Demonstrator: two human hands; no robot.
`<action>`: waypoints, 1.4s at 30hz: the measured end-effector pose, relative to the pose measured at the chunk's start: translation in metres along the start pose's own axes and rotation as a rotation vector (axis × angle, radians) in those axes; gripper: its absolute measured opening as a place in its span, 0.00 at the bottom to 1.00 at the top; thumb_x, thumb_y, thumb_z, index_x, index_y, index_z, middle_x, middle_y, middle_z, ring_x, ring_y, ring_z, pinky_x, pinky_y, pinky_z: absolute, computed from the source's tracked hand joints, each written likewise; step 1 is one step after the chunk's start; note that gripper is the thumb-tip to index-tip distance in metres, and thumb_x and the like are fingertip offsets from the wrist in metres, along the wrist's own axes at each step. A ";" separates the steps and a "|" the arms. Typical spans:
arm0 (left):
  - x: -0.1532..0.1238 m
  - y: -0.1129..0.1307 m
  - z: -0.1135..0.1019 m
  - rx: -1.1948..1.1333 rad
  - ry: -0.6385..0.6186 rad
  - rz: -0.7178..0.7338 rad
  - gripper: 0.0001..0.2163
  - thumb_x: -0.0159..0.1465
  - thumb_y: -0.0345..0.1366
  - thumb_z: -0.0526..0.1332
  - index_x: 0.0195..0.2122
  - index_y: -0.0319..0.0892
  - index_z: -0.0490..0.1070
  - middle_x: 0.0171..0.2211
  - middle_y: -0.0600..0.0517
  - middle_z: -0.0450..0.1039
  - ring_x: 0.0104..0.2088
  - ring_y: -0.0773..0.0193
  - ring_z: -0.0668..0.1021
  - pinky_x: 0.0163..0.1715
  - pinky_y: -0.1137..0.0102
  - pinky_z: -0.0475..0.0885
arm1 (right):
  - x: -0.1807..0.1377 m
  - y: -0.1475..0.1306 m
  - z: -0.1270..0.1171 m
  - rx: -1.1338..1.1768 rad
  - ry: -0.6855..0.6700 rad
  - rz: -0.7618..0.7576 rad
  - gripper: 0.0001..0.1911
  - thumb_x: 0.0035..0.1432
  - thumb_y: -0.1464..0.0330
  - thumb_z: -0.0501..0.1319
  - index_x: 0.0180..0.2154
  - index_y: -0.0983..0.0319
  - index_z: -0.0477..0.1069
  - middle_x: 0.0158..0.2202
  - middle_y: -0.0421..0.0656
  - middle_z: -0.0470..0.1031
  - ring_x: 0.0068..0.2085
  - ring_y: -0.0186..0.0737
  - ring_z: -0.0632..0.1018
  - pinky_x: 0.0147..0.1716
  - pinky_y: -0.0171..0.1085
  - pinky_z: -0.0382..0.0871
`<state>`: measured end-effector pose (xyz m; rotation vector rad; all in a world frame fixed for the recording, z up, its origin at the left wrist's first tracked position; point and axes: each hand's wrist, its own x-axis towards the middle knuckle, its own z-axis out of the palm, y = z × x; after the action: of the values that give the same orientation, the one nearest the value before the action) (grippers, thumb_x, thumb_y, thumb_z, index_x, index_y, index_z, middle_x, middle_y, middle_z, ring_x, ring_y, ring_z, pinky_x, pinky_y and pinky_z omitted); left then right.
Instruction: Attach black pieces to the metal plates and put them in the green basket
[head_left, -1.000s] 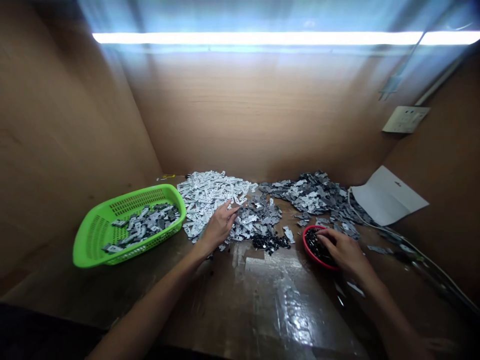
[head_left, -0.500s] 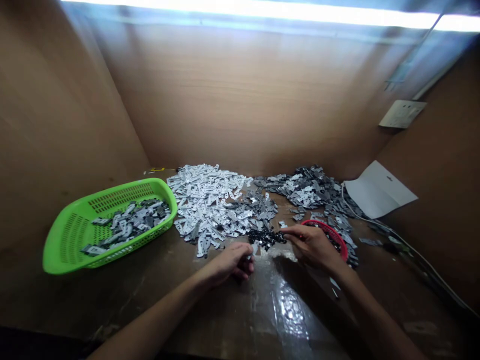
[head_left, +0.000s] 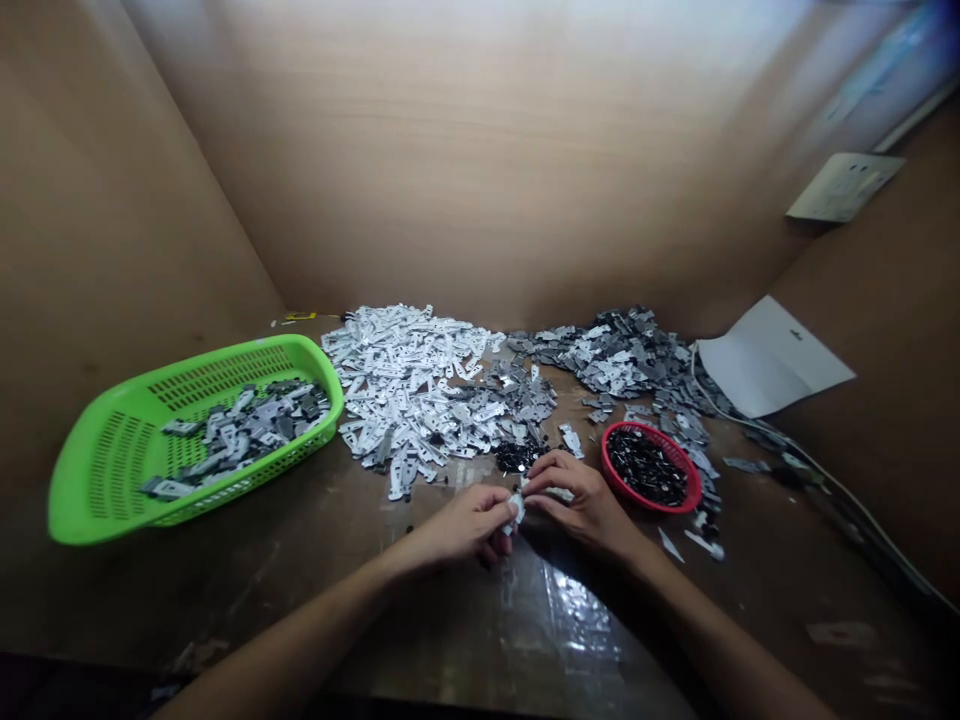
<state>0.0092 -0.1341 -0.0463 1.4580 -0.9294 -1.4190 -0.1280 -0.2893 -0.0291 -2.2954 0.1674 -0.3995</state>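
Silvery-white, a small flat part with a metallic sheen sits up off the brown, tape-patched tabletop, between the person's two hands near the middle of the work surface. The left hand pinches it between thumb and curled forefinger, the other fingers folded under. The right hand comes in from the other side, thumb and forefinger drawn close at the part's edge; whether they grip it too, or a tiny piece, cannot be told.

Judging by its look, the part is light and stiff, likely thin metal or hard plastic, hardly fragile but slick on its flat faces. Its long edges seem the best place for a fingertip hold, leaving the face uncovered.

Just beyond the hands lie a loose scatter of small shiny black pieces and a broad heap of white elongated parts. A round red plastic basket of black pieces stands beside the right hand; an oblong green plastic basket holds grey parts at far left.

No brand or writing is legible, neither on the white slotted sheet nor the cream wall socket.
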 end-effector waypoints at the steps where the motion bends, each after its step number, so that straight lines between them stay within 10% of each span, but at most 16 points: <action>1: 0.000 0.000 0.000 -0.005 0.003 0.001 0.17 0.62 0.49 0.50 0.33 0.37 0.62 0.25 0.50 0.67 0.23 0.69 0.71 0.24 0.73 0.68 | 0.000 0.001 0.000 -0.007 -0.003 -0.007 0.09 0.56 0.62 0.57 0.35 0.57 0.73 0.41 0.41 0.67 0.44 0.28 0.68 0.44 0.30 0.64; 8: 0.001 0.003 0.001 0.015 0.018 0.013 0.17 0.62 0.49 0.49 0.33 0.38 0.62 0.25 0.51 0.66 0.22 0.70 0.70 0.23 0.74 0.68 | -0.004 -0.002 -0.004 -0.042 -0.008 -0.054 0.10 0.56 0.62 0.57 0.38 0.58 0.72 0.45 0.41 0.65 0.47 0.29 0.67 0.48 0.30 0.62; 13: -0.004 0.011 -0.001 0.132 0.008 0.046 0.17 0.62 0.48 0.50 0.32 0.37 0.62 0.25 0.51 0.65 0.23 0.69 0.70 0.23 0.74 0.68 | -0.002 -0.006 -0.004 0.167 0.126 0.236 0.16 0.58 0.58 0.52 0.38 0.63 0.70 0.36 0.43 0.70 0.38 0.29 0.70 0.39 0.28 0.63; 21: -0.006 0.010 -0.001 0.114 -0.048 0.024 0.17 0.62 0.49 0.51 0.31 0.37 0.62 0.24 0.51 0.66 0.22 0.69 0.70 0.23 0.73 0.68 | -0.005 0.005 0.003 0.490 -0.169 0.526 0.24 0.51 0.52 0.57 0.29 0.69 0.65 0.23 0.40 0.64 0.22 0.22 0.61 0.21 0.23 0.50; 28: 0.000 0.009 -0.004 -0.123 0.145 0.020 0.18 0.58 0.50 0.56 0.34 0.38 0.62 0.28 0.50 0.67 0.26 0.70 0.69 0.23 0.75 0.68 | -0.004 0.012 0.004 0.652 0.114 0.572 0.23 0.48 0.53 0.59 0.25 0.68 0.59 0.20 0.37 0.57 0.20 0.20 0.57 0.19 0.24 0.48; 36: 0.001 0.010 -0.005 -0.125 0.207 0.014 0.16 0.56 0.46 0.60 0.30 0.35 0.64 0.27 0.50 0.66 0.25 0.72 0.68 0.23 0.77 0.67 | -0.003 0.008 0.004 0.486 0.117 0.537 0.22 0.51 0.53 0.56 0.26 0.69 0.63 0.21 0.39 0.63 0.20 0.22 0.60 0.21 0.24 0.51; 42: 0.000 0.015 -0.006 -0.151 0.219 -0.031 0.14 0.55 0.43 0.60 0.29 0.36 0.63 0.26 0.51 0.65 0.25 0.72 0.67 0.23 0.78 0.66 | -0.010 0.021 -0.059 -0.152 0.283 0.439 0.17 0.54 0.59 0.54 0.36 0.64 0.72 0.36 0.43 0.72 0.35 0.30 0.71 0.36 0.28 0.61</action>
<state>0.0159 -0.1384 -0.0319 1.4845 -0.6521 -1.2912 -0.1569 -0.3420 -0.0092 -2.2548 0.8507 -0.4901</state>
